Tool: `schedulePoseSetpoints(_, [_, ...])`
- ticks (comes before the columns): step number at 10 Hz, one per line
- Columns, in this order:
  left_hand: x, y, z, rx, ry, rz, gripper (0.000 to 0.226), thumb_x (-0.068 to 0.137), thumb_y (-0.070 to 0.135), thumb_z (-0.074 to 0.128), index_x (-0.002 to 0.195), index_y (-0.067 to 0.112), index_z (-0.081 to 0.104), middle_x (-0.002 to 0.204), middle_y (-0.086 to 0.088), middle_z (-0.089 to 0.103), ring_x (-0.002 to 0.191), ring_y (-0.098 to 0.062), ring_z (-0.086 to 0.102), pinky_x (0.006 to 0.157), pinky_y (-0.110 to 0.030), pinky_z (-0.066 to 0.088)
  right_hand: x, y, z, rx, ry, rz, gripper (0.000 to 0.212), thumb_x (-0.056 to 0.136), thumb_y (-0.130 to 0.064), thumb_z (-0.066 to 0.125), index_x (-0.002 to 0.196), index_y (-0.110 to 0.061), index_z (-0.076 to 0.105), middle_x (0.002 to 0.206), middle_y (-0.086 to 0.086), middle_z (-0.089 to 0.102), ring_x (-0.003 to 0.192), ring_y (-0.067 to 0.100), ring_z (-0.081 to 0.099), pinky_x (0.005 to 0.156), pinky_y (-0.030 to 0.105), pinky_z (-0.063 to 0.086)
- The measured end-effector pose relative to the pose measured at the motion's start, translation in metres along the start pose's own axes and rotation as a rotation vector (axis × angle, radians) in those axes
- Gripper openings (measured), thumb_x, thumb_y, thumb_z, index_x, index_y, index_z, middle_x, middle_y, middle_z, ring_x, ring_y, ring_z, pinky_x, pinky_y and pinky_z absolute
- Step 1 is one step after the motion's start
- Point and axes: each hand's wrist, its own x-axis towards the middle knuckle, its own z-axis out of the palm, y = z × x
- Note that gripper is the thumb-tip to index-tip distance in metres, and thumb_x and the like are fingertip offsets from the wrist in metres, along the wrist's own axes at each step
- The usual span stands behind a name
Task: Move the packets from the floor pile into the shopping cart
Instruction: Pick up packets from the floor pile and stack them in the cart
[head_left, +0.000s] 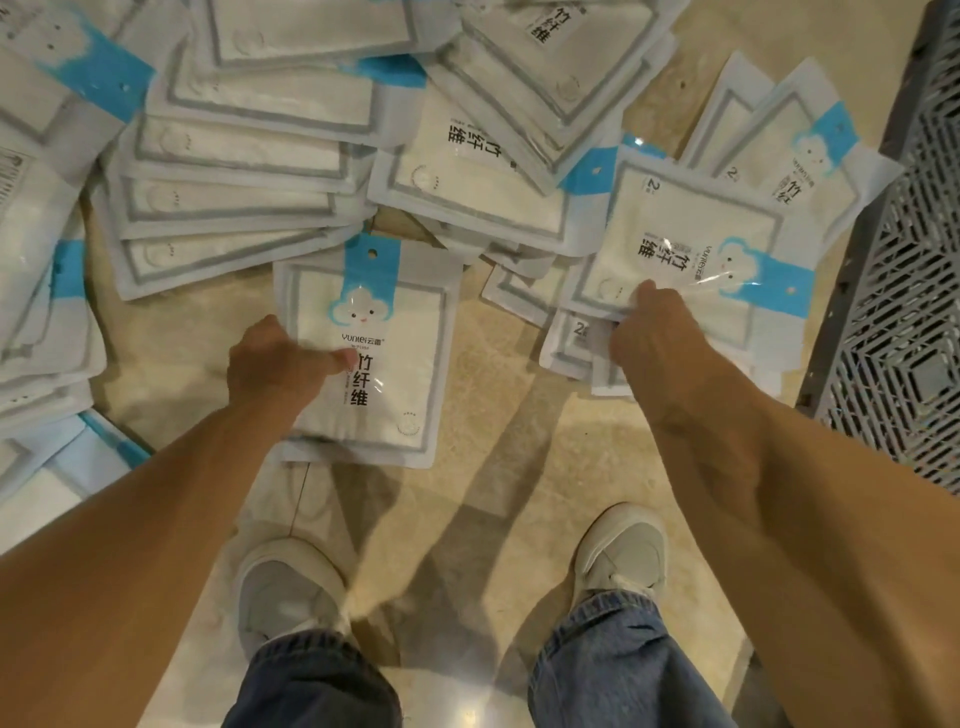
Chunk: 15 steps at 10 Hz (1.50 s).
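A large pile of white packets (260, 156) with blue header strips covers the floor in front of me. My left hand (275, 364) grips the left edge of a small stack of upright packets (384, 374), thumb on the top one's face. My right hand (649, 332) pinches the lower edge of another bunch of packets (691, 239) lying sideways at the right. The grey plastic lattice of the shopping cart (893, 291) runs down the right edge of the view.
Beige tiled floor (493, 415) shows between the pile and my two feet in pale sneakers (291, 587) and blue jeans. More packets lie at the far left (41, 322) and beside the cart (789, 130).
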Motion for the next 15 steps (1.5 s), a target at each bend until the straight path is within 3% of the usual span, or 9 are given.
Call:
schedulePoseSetpoints(1, [-0.014, -0.013, -0.006, -0.317, -0.084, -0.015, 0.035, 0.073, 0.016, 0.090, 0.097, 0.016, 0.065, 0.090, -0.002, 0.069, 0.085, -0.023, 0.068, 0.061, -0.026, 0.049, 0.017, 0.022, -0.010, 0.787, 0.191, 0.148, 0.015, 0.100, -0.011, 0.057, 0.115, -0.010, 0.057, 0.091, 0.010, 0.051, 0.062, 0.011, 0.056, 0.043, 0.008, 0.036])
schedulePoseSetpoints(2, [-0.032, -0.027, -0.015, -0.443, -0.165, 0.015, 0.039, 0.076, -0.002, 0.083, 0.107, 0.015, 0.066, 0.089, 0.004, 0.069, 0.081, -0.011, 0.067, 0.065, -0.027, 0.056, 0.002, 0.038, -0.026, 0.985, 0.287, 0.189, 0.016, 0.091, -0.008, 0.075, 0.106, -0.011, 0.067, 0.088, 0.000, 0.070, 0.065, 0.016, 0.069, 0.057, 0.027, 0.058])
schedulePoseSetpoints(4, [-0.073, -0.032, -0.040, -0.484, -0.217, 0.099, 0.037, 0.075, -0.007, 0.082, 0.099, 0.017, 0.068, 0.092, -0.001, 0.074, 0.079, -0.017, 0.071, 0.074, -0.032, 0.059, -0.028, 0.067, -0.068, 0.794, 0.234, 0.185, 0.022, 0.096, 0.002, 0.064, 0.093, -0.019, 0.059, 0.082, -0.003, 0.065, 0.062, 0.011, 0.063, 0.045, 0.021, 0.049])
schedulePoseSetpoints(6, [-0.124, 0.006, -0.099, -0.676, -0.237, 0.133, 0.043, 0.068, -0.002, 0.084, 0.098, 0.024, 0.069, 0.082, 0.009, 0.078, 0.075, -0.009, 0.075, 0.061, -0.024, 0.060, -0.091, 0.046, -0.125, 0.551, 0.029, 0.105, 0.033, 0.091, -0.001, 0.071, 0.122, 0.006, 0.063, 0.075, 0.006, 0.073, 0.054, 0.016, 0.067, 0.040, 0.019, 0.045])
schedulePoseSetpoints(8, [-0.178, 0.064, -0.217, -0.762, -0.203, 0.192, 0.051, 0.070, -0.005, 0.083, 0.115, 0.013, 0.070, 0.104, -0.008, 0.078, 0.097, -0.030, 0.075, 0.088, -0.047, 0.057, -0.190, -0.061, -0.179, 0.504, -0.208, -0.097, 0.030, 0.090, -0.006, 0.075, 0.119, -0.005, 0.070, 0.109, 0.014, 0.078, 0.099, 0.032, 0.076, 0.085, 0.043, 0.061])
schedulePoseSetpoints(10, [-0.251, 0.131, -0.374, -0.861, -0.061, 0.256, 0.036, 0.073, -0.004, 0.083, 0.104, 0.010, 0.071, 0.087, -0.004, 0.079, 0.082, -0.028, 0.077, 0.064, -0.038, 0.063, -0.318, -0.203, -0.239, 0.420, -0.312, -0.336, 0.068, 0.061, -0.036, 0.096, 0.114, 0.000, 0.073, 0.106, 0.025, 0.075, 0.097, 0.043, 0.071, 0.097, 0.072, 0.049])
schedulePoseSetpoints(12, [-0.356, 0.167, -0.551, -0.975, 0.028, 0.343, 0.036, 0.076, -0.005, 0.080, 0.102, 0.017, 0.070, 0.096, -0.003, 0.079, 0.086, -0.026, 0.076, 0.079, -0.045, 0.060, -0.487, -0.333, -0.298, 0.408, -0.405, -0.497, 0.040, 0.083, -0.019, 0.083, 0.113, 0.005, 0.073, 0.104, 0.029, 0.075, 0.091, 0.047, 0.073, 0.072, 0.052, 0.061])
schedulePoseSetpoints(13, [-0.417, 0.165, -0.637, -1.018, 0.081, 0.375, 0.040, 0.076, -0.003, 0.081, 0.109, 0.015, 0.068, 0.100, -0.005, 0.079, 0.088, -0.028, 0.076, 0.079, -0.047, 0.061, -0.576, -0.378, -0.319, 0.452, -0.494, -0.539, 0.028, 0.090, -0.005, 0.073, 0.117, 0.003, 0.072, 0.099, 0.017, 0.079, 0.080, 0.027, 0.079, 0.058, 0.034, 0.062])
schedulePoseSetpoints(15, [-0.544, 0.104, -0.780, -1.133, 0.220, 0.384, 0.042, 0.076, -0.005, 0.079, 0.114, 0.010, 0.070, 0.102, -0.011, 0.078, 0.091, -0.033, 0.075, 0.080, -0.047, 0.060, -0.746, -0.423, -0.328, 0.441, -0.684, -0.592, 0.031, 0.091, -0.009, 0.073, 0.121, -0.001, 0.071, 0.106, 0.016, 0.078, 0.090, 0.029, 0.078, 0.066, 0.038, 0.065])
